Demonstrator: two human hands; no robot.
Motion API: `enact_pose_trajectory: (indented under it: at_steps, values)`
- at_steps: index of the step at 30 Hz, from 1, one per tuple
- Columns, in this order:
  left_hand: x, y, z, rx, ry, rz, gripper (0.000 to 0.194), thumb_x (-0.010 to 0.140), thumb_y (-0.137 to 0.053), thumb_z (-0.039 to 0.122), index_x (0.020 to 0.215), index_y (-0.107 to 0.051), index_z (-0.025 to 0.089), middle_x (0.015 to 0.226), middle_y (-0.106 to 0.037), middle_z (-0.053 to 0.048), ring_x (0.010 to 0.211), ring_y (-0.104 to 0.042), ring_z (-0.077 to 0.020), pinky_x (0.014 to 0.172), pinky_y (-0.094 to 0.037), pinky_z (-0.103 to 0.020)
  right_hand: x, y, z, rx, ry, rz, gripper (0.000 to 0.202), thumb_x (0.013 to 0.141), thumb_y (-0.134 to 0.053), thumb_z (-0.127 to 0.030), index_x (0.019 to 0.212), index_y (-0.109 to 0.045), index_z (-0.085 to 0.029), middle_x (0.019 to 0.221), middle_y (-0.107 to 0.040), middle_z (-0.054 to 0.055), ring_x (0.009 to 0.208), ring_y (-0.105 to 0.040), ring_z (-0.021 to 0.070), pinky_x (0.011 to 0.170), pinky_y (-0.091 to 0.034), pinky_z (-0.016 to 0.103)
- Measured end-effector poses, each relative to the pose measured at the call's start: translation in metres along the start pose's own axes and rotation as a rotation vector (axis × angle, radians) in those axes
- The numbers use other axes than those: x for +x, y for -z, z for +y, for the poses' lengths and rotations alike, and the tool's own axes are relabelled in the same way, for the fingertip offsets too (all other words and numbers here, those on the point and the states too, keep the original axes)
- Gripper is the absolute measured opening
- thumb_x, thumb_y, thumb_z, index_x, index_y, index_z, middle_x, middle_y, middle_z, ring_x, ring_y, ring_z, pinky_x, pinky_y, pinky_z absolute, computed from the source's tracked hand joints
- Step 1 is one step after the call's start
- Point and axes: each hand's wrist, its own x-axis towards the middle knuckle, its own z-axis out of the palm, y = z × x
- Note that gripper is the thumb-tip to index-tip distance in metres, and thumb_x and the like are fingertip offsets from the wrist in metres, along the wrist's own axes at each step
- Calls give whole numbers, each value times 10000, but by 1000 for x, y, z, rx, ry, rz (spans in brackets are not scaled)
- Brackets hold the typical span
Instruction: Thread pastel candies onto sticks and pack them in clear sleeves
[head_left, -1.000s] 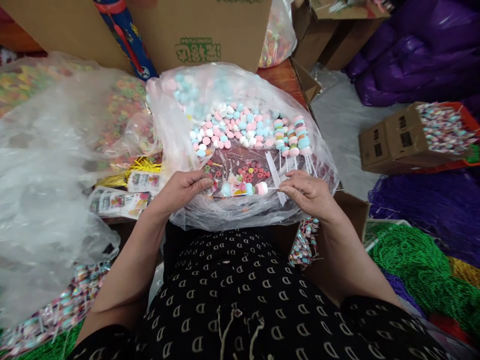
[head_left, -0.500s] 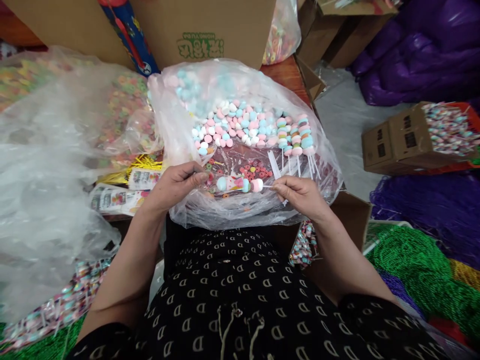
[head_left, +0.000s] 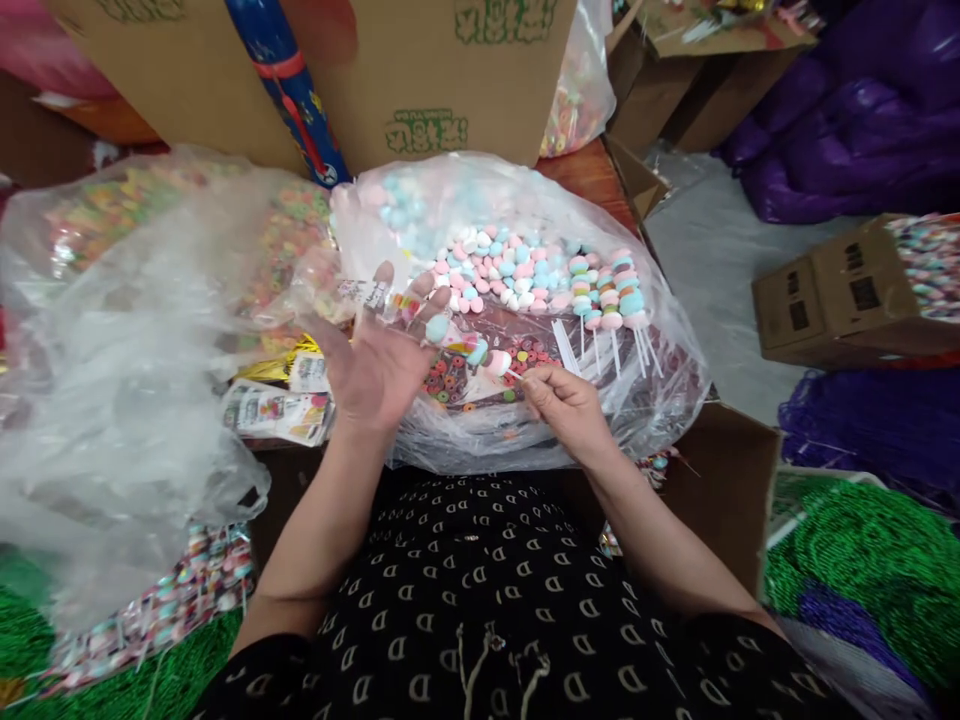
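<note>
Pinched in my right hand (head_left: 559, 400) is the white stick of a candy skewer (head_left: 477, 350), threaded with blue, white and pink marshmallows and pointing up to the left. A clear, printed wrapper seems to cover part of it. My left hand (head_left: 382, 365) lies palm up with its fingers spread, just left of the skewer's blue tip; its fingers are blurred. Loose pink, blue and white marshmallows (head_left: 517, 265) lie in a large clear plastic bag (head_left: 480, 440) on the table. Red ring candies (head_left: 450, 378) are scattered below them. Finished marshmallow skewers (head_left: 607, 290) stand in a row at right.
Bags of coloured ring candy (head_left: 292, 240) sit at left beside printed wrappers (head_left: 277, 410) and gold twist ties (head_left: 277, 362). A cardboard box (head_left: 420, 80) and a blue tube (head_left: 292, 100) stand behind. At right are a carton (head_left: 817, 300) and green strands (head_left: 870, 560).
My left hand has opened, turned palm up and come away from the skewer's tip. The skewer now tilts upward to the left, still in my right hand. The whole view has shifted slightly.
</note>
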Motion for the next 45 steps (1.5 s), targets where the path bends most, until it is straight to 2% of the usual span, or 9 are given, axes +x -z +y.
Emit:
enact_pose_trajectory:
  at_steps: [4, 9, 15, 22, 30, 33, 38, 42, 45]
  values:
    - [2, -13, -6, -59, -56, 62, 685, 841, -728, 708, 1406, -582, 350, 981, -710, -26, 1090, -693, -216, 826, -559, -316, 0, -25, 0, 71, 11, 27, 368, 893, -712, -604, 905, -666, -240, 585, -547, -64, 497, -467, 110, 487, -391, 247]
    - [2, -16, -16, -77, 0, 157, 565, 932, -685, 603, 1396, -596, 294, 792, -613, 11, 874, -685, -167, 797, -560, -306, -6, -40, 0, -56, 84, 52, 246, 967, -634, -504, 940, -684, -264, 597, -581, -47, 500, -527, 136, 526, -476, 293]
    - [-3, -12, -24, -168, 30, 134, 416, 924, -722, 553, 1217, -668, 264, 770, -604, 16, 828, -678, -148, 802, -560, -300, -6, -50, 9, -215, 192, 121, 189, 988, -613, -442, 992, -719, -287, 711, -697, -4, 586, -634, 170, 584, -541, 323]
    - [0, 1, -20, -255, 68, 181, 573, 839, -808, 552, 1314, -606, 302, 974, -743, -19, 976, -735, -202, 812, -573, -333, 1, -54, 13, -214, 208, 159, 118, 943, -673, -353, 953, -732, -251, 820, -775, 18, 658, -695, 165, 629, -562, 303]
    - [4, 4, -32, -381, 74, 244, 312, 798, -853, 364, 907, -599, 220, 711, -607, 52, 702, -681, -115, 707, -509, -288, 5, -57, 15, -275, 242, 179, 96, 918, -718, -335, 955, -758, -255, 755, -751, -8, 618, -668, 159, 595, -522, 287]
    - [1, 3, -32, -412, 81, 220, 312, 779, -861, 348, 870, -602, 200, 679, -589, 47, 647, -653, -99, 669, -485, -270, 5, -58, 14, -156, 144, 100, 176, 944, -704, -416, 950, -752, -247, 562, -599, -55, 469, -529, 127, 480, -429, 262]
    - [-8, -1, -33, -350, 115, 208, 291, 794, -830, 380, 867, -609, 207, 664, -579, 51, 718, -682, -133, 696, -500, -275, 9, -71, -1, 281, -203, -50, 385, 879, -760, -591, 815, -707, -215, 413, -395, -111, 343, -314, 66, 376, -284, 209]
    - [-15, -1, -37, -342, 195, 149, 336, 786, -846, 392, 977, -640, 207, 674, -602, 39, 894, -744, -198, 694, -509, -267, 10, -84, -10, 382, -285, -74, 437, 798, -823, -624, 795, -686, -209, 402, -418, -109, 341, -308, 59, 373, -273, 199]
    - [-15, 7, -32, -369, 163, 113, 441, 739, -898, 305, 1101, -658, 229, 840, -730, -1, 1034, -752, -221, 848, -547, -309, 11, -83, -5, 379, -240, -28, 430, 767, -851, -608, 818, -685, -215, 444, -478, -96, 383, -359, 66, 399, -289, 197]
